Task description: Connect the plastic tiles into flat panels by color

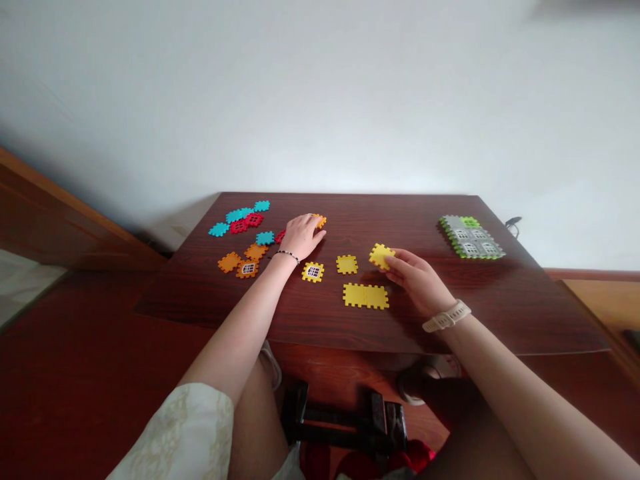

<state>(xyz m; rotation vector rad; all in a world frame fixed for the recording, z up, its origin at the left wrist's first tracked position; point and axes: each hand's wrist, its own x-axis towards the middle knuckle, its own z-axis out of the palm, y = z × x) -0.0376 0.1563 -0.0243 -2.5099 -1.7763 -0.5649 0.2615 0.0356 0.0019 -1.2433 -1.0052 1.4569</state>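
Observation:
My right hand (417, 277) pinches a yellow interlocking tile (381, 256) between thumb and fingers, just above the table. Below it, two joined yellow tiles (365, 296) lie flat. A single yellow tile (347, 265) and a yellow window tile (313, 272) lie between my hands. My left hand (301, 237) reaches over the table with its thumb apart from the fingers. Its fingertips are at an orange tile (321, 221), partly covered by the hand; whether they press on it is hidden. A red tile (281, 236) shows partly behind that hand.
Orange tiles (230, 262), red window tiles (239, 226) and blue tiles (219, 230) are scattered at the left of the dark wooden table (425, 327). A grey and green tile assembly (473, 238) lies at the right. A white wall (350, 100) stands behind the table.

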